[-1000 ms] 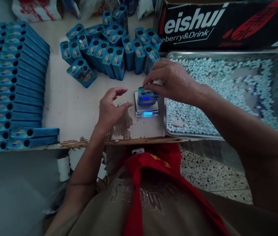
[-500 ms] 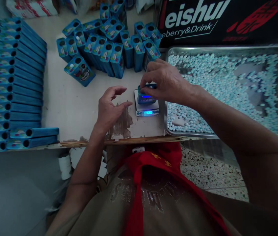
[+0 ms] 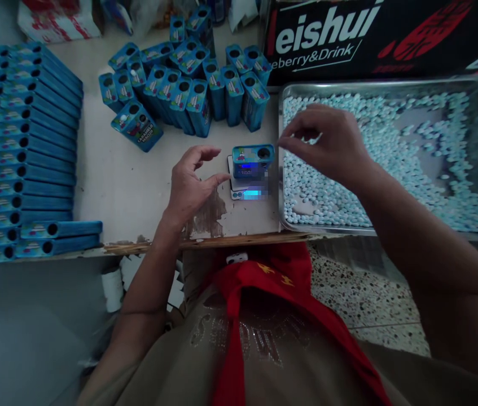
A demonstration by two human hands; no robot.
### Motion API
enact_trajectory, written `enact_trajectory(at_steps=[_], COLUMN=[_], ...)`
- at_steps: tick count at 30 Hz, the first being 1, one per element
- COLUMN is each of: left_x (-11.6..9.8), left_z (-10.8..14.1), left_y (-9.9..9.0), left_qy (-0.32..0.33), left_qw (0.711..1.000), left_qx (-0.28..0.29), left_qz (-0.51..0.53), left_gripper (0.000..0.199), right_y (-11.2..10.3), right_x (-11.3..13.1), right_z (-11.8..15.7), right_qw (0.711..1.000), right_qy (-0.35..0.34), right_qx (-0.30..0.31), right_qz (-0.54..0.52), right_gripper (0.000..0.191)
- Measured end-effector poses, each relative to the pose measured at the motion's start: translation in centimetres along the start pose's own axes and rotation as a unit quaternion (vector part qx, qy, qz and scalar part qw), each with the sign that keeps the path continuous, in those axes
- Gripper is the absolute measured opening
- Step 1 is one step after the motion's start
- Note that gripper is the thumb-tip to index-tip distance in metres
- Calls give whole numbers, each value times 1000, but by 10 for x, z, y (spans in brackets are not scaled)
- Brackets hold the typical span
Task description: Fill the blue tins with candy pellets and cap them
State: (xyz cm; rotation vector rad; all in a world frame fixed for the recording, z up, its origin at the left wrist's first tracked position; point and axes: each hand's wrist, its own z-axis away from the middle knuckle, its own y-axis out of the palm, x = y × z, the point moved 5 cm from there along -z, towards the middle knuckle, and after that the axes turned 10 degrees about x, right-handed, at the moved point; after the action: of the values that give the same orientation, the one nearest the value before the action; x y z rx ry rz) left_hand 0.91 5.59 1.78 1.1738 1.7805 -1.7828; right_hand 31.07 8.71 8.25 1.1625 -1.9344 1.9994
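A blue tin [image 3: 253, 160] with a round dark hole in its top stands on a small digital scale [image 3: 247, 190] whose display is lit. To its left, my left hand [image 3: 192, 180] is open, thumb and fingers curved apart, touching nothing. Over the left edge of the tray of candies hovers my right hand [image 3: 327, 144], just right of the tin. Its thumb and fingertips come together in a pinch; anything between them is too small to make out. Small pale-blue candies [image 3: 386, 152] lie spread below it in the metal tray [image 3: 281, 192].
Several blue tins [image 3: 198, 107] stand grouped behind the scale, one leaning at the front left. Rows of stacked tins [image 3: 48, 146] fill the table's left side. A black printed box [image 3: 349, 36] sits behind the tray. The table's wooden front edge [image 3: 209, 242] is worn.
My right hand has left the top of the tin and moved right, over the tray's edge. The tin's hole is now uncovered. My left hand has barely moved; the view has shifted slightly.
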Motion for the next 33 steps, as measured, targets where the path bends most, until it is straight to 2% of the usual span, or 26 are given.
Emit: enact_trajectory(at_steps=[4,8,12,15,18,22,25,27,29,31,33], left_x=[-15,-31,-47,-57,-63,-64,-57,-54,-54,-54,-47], left_z=[-10,-19,-28,-31,-29,-27,-33,-41,-50,-55,-56], left_y=[3,6,13,21,26,29,33,44,60,72,65], left_qy=[35,87,119,109,89,70,66,74,90,96,83], left_qw=[999,994,985,979,977,976,979,978,971,960,954], left_qx=[-3,-13,12,34,39,53,56,66,102,150,174], left_qz=[-18,-61,-127,-166,-190,-197,-186,-184,-196,-216,-232], left_gripper=[52,57,62,63,65,63,66,70,67,58,53], right_y=[-15,-11,1,10,18,21,18,17,17,18,22], right_x=[-33,-69,-100,-120,-137,-146,-142,-136,-130,-129,-132], right_z=[35,67,81,80,77,77,79,77,76,79,85], right_qw=[989,974,975,964,957,963,969,977,982,981,976], right_qy=[105,203,200,187,175,155,134,111,102,127,163], right_qx=[-82,-91,-85,-105,-112,-114,-101,-80,-57,-56,-70], right_qz=[-60,-43,52,158,201,192,180,165,147,134,122], right_gripper=[8,12,11,10,13,19,27,29,28,25,25])
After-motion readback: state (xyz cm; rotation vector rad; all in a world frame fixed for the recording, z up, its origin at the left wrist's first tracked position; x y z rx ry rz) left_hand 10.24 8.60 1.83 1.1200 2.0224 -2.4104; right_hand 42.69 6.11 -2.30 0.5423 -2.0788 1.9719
